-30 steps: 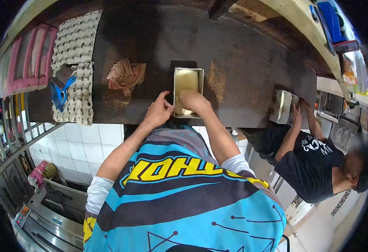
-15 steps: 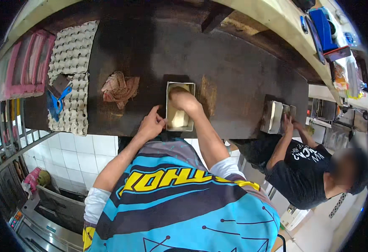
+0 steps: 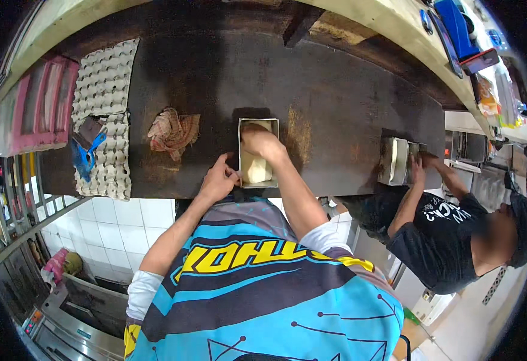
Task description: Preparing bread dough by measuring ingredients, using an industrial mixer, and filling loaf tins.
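In front of me, close to the table's near edge, stands a rectangular metal loaf tin (image 3: 277, 174) holding a pale, smooth slab of dough (image 3: 257, 168). My right hand (image 3: 262, 144) reaches down into the tin's far half and presses on the dough. Its fingers look curled, though the tin and the hand itself partly hide them. Beside the tin's left wall, my left hand (image 3: 220, 180) has its index finger stretched out and its thumb apart, near or touching the rim. It holds nothing that I can see.
A crumpled checked cloth (image 3: 173, 132) lies left of the tin. Egg trays (image 3: 104, 78), a blue-handled tool (image 3: 89, 153) and a pink-framed crate (image 3: 41, 108) are farther left. At the right, a co-worker's hands (image 3: 421, 168) work at more metal tins (image 3: 396, 159). A shelf overhangs the table's far side.
My right hand stays in the tin, shifted only slightly, and more of the dough shows below it. My left hand keeps its place. The co-worker's hands have moved a little over their tins.
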`<state>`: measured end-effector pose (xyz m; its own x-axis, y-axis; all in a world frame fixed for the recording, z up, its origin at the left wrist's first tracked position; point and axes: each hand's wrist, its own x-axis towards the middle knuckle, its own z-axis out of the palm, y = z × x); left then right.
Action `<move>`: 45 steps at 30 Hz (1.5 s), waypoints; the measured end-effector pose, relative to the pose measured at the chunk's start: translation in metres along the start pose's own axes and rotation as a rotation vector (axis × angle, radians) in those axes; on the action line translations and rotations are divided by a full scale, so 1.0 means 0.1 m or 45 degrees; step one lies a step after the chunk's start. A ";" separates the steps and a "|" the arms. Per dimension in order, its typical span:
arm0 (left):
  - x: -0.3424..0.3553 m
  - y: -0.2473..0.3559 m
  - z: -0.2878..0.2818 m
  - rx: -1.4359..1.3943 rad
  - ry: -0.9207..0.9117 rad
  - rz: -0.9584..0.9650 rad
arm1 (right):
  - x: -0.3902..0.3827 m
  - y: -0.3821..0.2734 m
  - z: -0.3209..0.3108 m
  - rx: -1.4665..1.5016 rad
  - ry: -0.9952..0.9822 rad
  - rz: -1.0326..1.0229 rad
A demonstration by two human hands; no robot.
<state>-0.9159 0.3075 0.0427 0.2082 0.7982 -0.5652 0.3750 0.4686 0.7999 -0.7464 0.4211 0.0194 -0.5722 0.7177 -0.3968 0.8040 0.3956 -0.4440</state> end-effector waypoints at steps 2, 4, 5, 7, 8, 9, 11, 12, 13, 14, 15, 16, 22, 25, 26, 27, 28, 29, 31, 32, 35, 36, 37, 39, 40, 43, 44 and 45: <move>-0.01 0.03 0.02 0.021 -0.037 -0.003 | 0.03 0.02 -0.03 0.066 -0.033 0.108; 0.02 0.02 0.01 0.044 -0.056 0.012 | 0.10 -0.01 -0.11 0.172 -0.101 0.267; 0.03 0.01 0.00 0.056 -0.065 0.020 | 0.04 -0.03 -0.11 0.178 -0.086 0.277; 0.03 0.00 -0.02 0.038 -0.073 0.028 | -0.18 -0.24 -0.17 0.201 0.122 0.287; 0.02 -0.01 -0.04 0.006 -0.071 0.027 | -0.25 -0.37 -0.23 0.211 0.225 0.287; -0.01 0.00 0.00 -0.024 -0.085 0.025 | -0.29 -0.46 -0.22 0.220 0.239 0.306; -0.16 0.17 0.03 -0.243 -0.138 -0.083 | -0.28 -0.67 -0.17 0.136 0.279 0.414; -0.23 0.28 0.01 -0.478 -0.149 -0.197 | -0.27 -0.73 -0.15 0.091 0.296 0.452; -0.26 0.34 0.00 -0.713 -0.155 -0.313 | -0.33 -0.70 -0.11 0.100 0.305 0.459; -0.27 0.26 -0.04 -0.703 -0.156 -0.321 | -0.42 -0.67 -0.02 -0.014 0.314 0.258; -0.22 0.13 -0.09 -0.625 0.171 -0.308 | -0.54 -0.62 0.05 -0.128 0.321 0.055; -0.18 0.00 -0.16 -0.539 0.497 -0.290 | -0.66 -0.58 0.12 -0.242 0.327 -0.151; -0.17 0.01 -0.48 -0.168 0.389 0.220 | -1.19 -0.15 -0.14 -0.224 0.113 -0.057; -0.12 0.39 -0.29 0.462 0.345 0.601 | -1.01 0.10 -0.21 -0.009 0.091 0.052; -0.09 0.48 -0.23 0.542 0.264 0.542 | -0.99 0.15 -0.20 0.125 0.240 0.092; -0.05 0.52 -0.19 0.622 0.190 0.478 | -1.00 0.09 -0.28 0.128 0.235 0.095; -0.02 0.54 -0.18 0.707 0.116 0.415 | -0.99 -0.04 -0.49 0.159 0.207 0.250; -0.02 0.50 -0.16 0.714 0.106 0.419 | -0.98 -0.17 -0.70 0.193 0.182 0.412; -0.09 0.33 -0.08 0.656 0.052 0.470 | -0.99 -0.26 -0.77 0.241 0.162 0.586; -0.10 0.29 -0.08 0.628 0.024 0.492 | -1.03 -0.32 -0.72 0.277 0.083 0.560; -0.07 0.26 -0.05 0.412 -0.085 0.257 | -1.02 -0.41 -0.43 0.377 -0.068 0.533; -0.07 0.27 -0.02 0.300 -0.132 0.135 | -0.89 -0.38 -0.09 0.369 -0.059 0.465; -0.10 0.32 -0.01 0.306 -0.141 0.125 | -0.84 -0.40 0.03 0.354 -0.060 0.381; -0.14 0.45 -0.04 0.307 -0.169 0.080 | -0.90 -0.42 0.08 0.334 -0.009 0.358; -0.14 0.48 -0.06 0.309 -0.180 0.060 | -0.93 -0.47 0.05 0.301 0.047 0.331; -0.09 0.38 -0.05 0.273 -0.210 0.065 | -0.83 -0.51 0.05 0.274 0.040 0.361; -0.05 0.35 -0.03 0.247 -0.218 0.077 | -0.73 -0.48 0.04 0.264 -0.023 0.404; -0.01 0.31 -0.02 0.247 -0.220 0.082 | -0.68 -0.43 0.03 0.253 -0.086 0.446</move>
<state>-0.9056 0.3223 0.0685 0.3824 0.7395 -0.5539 0.5186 0.3244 0.7911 -0.7431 0.3538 0.0633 -0.2840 0.7476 -0.6004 0.9090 0.0106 -0.4167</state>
